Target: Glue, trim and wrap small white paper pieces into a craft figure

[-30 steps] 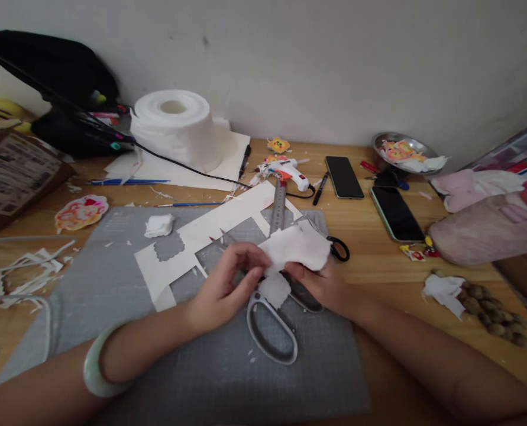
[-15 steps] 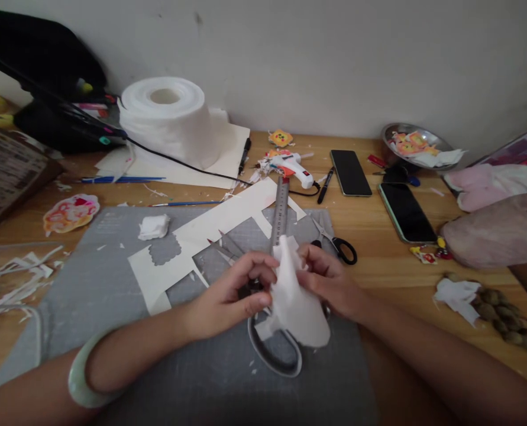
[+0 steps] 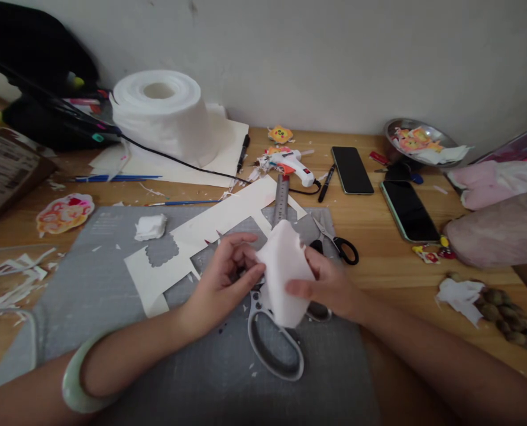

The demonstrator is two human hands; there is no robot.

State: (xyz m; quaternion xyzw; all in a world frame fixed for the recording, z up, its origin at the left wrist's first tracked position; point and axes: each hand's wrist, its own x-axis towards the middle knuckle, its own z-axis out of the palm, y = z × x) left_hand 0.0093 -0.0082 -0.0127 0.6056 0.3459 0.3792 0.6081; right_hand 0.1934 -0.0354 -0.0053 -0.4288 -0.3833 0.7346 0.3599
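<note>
A white piece of soft sheet (image 3: 287, 266) is held up over the grey mat (image 3: 210, 378). My right hand (image 3: 327, 281) grips its right side, thumb across the front. At its left edge, my left hand (image 3: 230, 275) pinches it between thumb and fingers; a green bangle circles that wrist. Large grey-handled scissors (image 3: 276, 349) lie beneath, blades mostly hidden. Left of the hands are cut white card (image 3: 152, 284) and a small folded white wad (image 3: 150, 226). A steel ruler (image 3: 281, 198) runs behind the sheet, with small black scissors (image 3: 345, 250) to the right.
Behind stand a big white roll (image 3: 161, 118), a glue gun (image 3: 296, 165) and a black pen (image 3: 326, 183). Two phones (image 3: 352, 170) and a metal bowl (image 3: 391, 127) of cutouts are at the right. Paper scraps (image 3: 19, 278) lie at the left.
The white sheet has been turned and spread, from a crumpled, pointed shape to a smoother, rounded one. My right thumb has moved onto its front. The view has shifted slightly.
</note>
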